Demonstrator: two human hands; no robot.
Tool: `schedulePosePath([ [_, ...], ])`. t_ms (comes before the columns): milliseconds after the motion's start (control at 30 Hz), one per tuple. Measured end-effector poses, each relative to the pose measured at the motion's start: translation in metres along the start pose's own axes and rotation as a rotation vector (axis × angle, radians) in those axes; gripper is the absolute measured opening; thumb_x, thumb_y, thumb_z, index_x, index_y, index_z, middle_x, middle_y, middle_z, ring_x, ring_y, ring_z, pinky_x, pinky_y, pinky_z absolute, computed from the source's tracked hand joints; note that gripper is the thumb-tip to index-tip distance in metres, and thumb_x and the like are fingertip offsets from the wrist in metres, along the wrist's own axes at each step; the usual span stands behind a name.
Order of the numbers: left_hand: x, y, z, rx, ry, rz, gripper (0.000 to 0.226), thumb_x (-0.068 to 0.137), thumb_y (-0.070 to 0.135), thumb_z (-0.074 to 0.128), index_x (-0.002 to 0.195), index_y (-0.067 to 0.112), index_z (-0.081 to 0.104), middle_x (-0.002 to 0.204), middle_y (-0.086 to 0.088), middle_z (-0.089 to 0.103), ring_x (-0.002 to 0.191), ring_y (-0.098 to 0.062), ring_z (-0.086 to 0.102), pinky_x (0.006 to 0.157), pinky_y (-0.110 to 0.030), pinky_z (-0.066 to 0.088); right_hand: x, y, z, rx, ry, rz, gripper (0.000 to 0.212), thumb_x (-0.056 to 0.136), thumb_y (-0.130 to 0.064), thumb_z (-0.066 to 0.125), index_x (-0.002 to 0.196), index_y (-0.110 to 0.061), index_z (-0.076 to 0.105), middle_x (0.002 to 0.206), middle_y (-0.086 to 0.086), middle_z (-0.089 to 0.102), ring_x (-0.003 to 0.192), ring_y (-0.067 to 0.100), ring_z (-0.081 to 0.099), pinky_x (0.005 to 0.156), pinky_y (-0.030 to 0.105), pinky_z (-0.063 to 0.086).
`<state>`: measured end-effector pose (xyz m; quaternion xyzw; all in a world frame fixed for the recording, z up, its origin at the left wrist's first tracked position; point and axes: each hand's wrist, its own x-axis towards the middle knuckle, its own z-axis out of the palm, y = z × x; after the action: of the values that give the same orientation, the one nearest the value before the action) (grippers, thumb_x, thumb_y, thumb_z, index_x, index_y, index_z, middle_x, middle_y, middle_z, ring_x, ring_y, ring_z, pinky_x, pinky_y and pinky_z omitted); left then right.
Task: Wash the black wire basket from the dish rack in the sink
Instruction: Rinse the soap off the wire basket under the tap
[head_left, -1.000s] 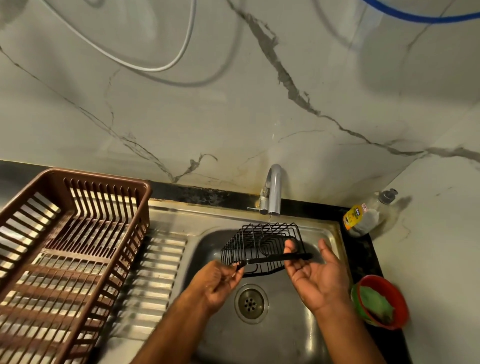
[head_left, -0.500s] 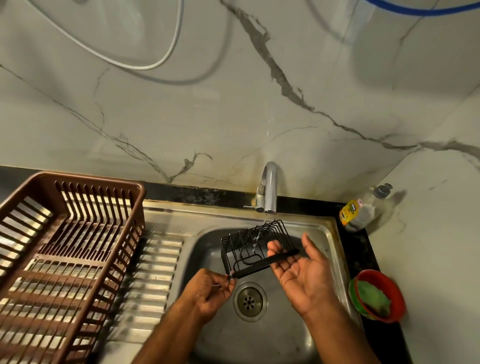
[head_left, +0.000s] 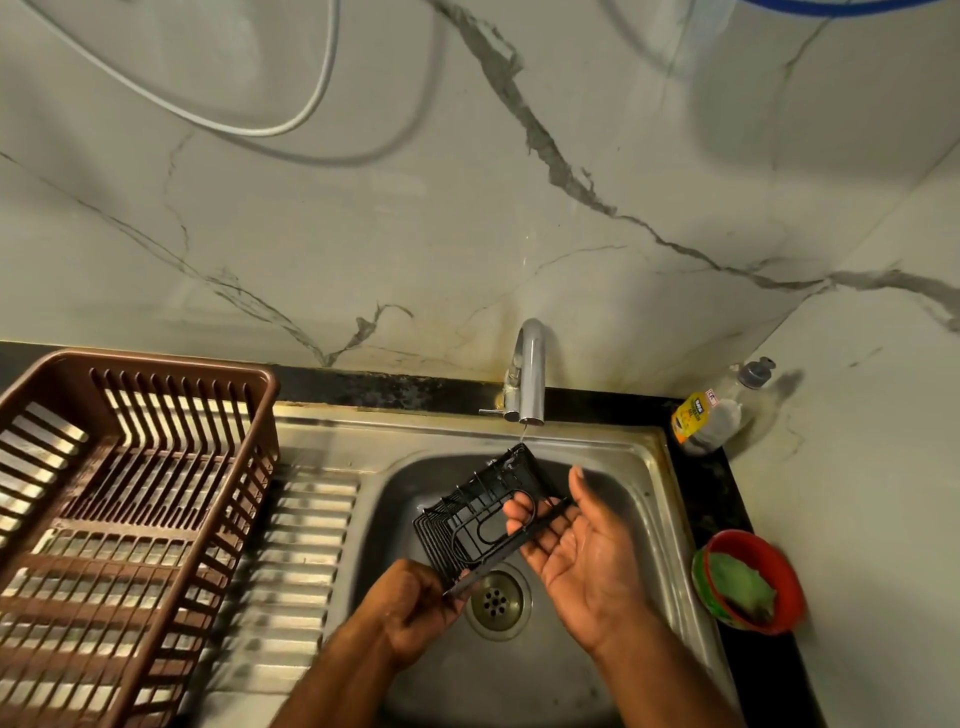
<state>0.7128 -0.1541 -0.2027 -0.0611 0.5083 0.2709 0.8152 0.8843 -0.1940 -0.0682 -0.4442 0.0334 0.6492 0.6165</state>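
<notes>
I've tipped the black wire basket (head_left: 485, 512) from level to a steep tilt over the steel sink (head_left: 644, 499), its far corner now touching the thin trickle from the chrome tap (head_left: 531, 371). My left hand (head_left: 415, 605) pinches its near corner; my right hand (head_left: 574, 548), palm up and fingers spread, props the bar. Rinsing looks begun, scrubbing not yet.

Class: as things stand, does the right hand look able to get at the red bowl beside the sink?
Probably yes: the right hand lies open, only touching the black wire basket, and nothing stands between it and the red bowl.
</notes>
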Motion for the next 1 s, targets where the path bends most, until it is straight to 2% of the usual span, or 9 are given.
schedulePosePath([
  [133, 0.001, -0.006, -0.004, 0.098, -0.014, -0.013, 0.043, 0.091, -0.009, 0.030, 0.121, -0.011, 0.061, 0.115, -0.030, 0.065, 0.098, -0.037, 0.062, 0.082, -0.039, 0.048, -0.007, 0.003, 0.003, -0.074, -0.005, -0.005, 0.036, 0.094, -0.038, 0.060, 0.102, -0.004, 0.066, 0.101, 0.023, 0.071, 0.105, 0.038, 0.068, 0.107, 0.049, 0.047],
  [333, -0.007, -0.009, -0.003, 0.120, -0.069, 0.009, 0.027, 0.096, 0.006, 0.048, 0.112, -0.003, 0.068, 0.105, -0.022, 0.067, 0.089, -0.031, 0.063, 0.072, -0.035, 0.056, -0.017, 0.006, 0.004, -0.181, -0.023, -0.049, 0.039, 0.089, -0.037, 0.061, 0.110, -0.005, 0.062, 0.101, 0.023, 0.070, 0.102, 0.038, 0.066, 0.106, 0.051, 0.045],
  [467, -0.013, -0.010, 0.002, 0.150, -0.207, 0.012, 0.017, 0.098, 0.007, 0.051, 0.110, 0.000, 0.060, 0.094, -0.020, 0.059, 0.078, -0.027, 0.057, 0.067, -0.034, 0.057, -0.024, 0.009, -0.004, -0.250, -0.037, -0.099, 0.039, 0.090, -0.038, 0.060, 0.106, -0.003, 0.058, 0.094, 0.021, 0.067, 0.090, 0.033, 0.067, 0.087, 0.045, 0.056],
  [567, -0.008, -0.010, 0.002, 0.223, -0.280, 0.041, 0.024, 0.100, 0.011, 0.055, 0.123, 0.004, 0.053, 0.095, -0.020, 0.054, 0.078, -0.026, 0.053, 0.067, -0.034, 0.054, -0.033, 0.012, -0.010, -0.277, -0.064, -0.113, 0.036, 0.094, -0.037, 0.059, 0.100, -0.001, 0.058, 0.088, 0.025, 0.064, 0.076, 0.032, 0.066, 0.063, 0.037, 0.059],
  [633, -0.005, -0.010, 0.000, 0.193, -0.225, 0.021, 0.038, 0.101, 0.009, 0.053, 0.138, 0.000, 0.051, 0.105, -0.025, 0.058, 0.085, -0.033, 0.061, 0.074, -0.042, 0.057, -0.038, 0.014, -0.015, -0.330, -0.084, -0.150, 0.044, 0.090, -0.045, 0.070, 0.096, -0.002, 0.062, 0.087, 0.025, 0.066, 0.075, 0.033, 0.064, 0.067, 0.037, 0.060],
  [767, -0.007, -0.008, 0.001, 0.139, -0.217, 0.029, 0.039, 0.087, 0.003, 0.036, 0.104, -0.009, 0.069, 0.099, -0.036, 0.069, 0.079, -0.045, 0.071, 0.091, -0.056, 0.048, -0.044, 0.017, -0.026, -0.339, -0.106, -0.194, 0.055, 0.073, -0.045, 0.075, 0.108, -0.005, 0.061, 0.087, 0.022, 0.067, 0.073, 0.030, 0.061, 0.065, 0.034, 0.058],
  [833, -0.012, -0.006, 0.008, 0.105, -0.177, 0.013, 0.044, 0.088, 0.015, 0.034, 0.102, -0.008, 0.069, 0.097, -0.037, 0.069, 0.078, -0.046, 0.070, 0.086, -0.057, 0.051, -0.046, 0.019, -0.035, -0.347, -0.096, -0.191, 0.075, 0.059, -0.048, 0.088, 0.117, -0.008, 0.062, 0.082, 0.022, 0.067, 0.068, 0.029, 0.063, 0.063, 0.033, 0.058],
  [900, -0.009, -0.004, 0.008, 0.134, -0.142, 0.017, 0.062, 0.098, 0.046, 0.033, 0.116, -0.006, 0.065, 0.104, -0.035, 0.070, 0.079, -0.045, 0.070, 0.075, -0.053, 0.058, -0.046, 0.020, -0.045, -0.355, -0.062, -0.192, 0.105, 0.036, -0.056, 0.098, 0.123, -0.010, 0.061, 0.081, 0.023, 0.068, 0.066, 0.030, 0.063, 0.062, 0.036, 0.058],
  [1000, -0.003, -0.002, 0.006, 0.283, -0.193, 0.021, 0.114, 0.081, 0.093, 0.032, 0.135, -0.004, 0.058, 0.131, -0.034, 0.062, 0.109, -0.049, 0.065, 0.097, -0.056, 0.048, -0.045, 0.019, -0.060, -0.399, -0.018, -0.186, 0.110, 0.030, -0.063, 0.096, 0.123, -0.015, 0.064, 0.076, 0.019, 0.066, 0.065, 0.030, 0.063, 0.058, 0.036, 0.054],
])
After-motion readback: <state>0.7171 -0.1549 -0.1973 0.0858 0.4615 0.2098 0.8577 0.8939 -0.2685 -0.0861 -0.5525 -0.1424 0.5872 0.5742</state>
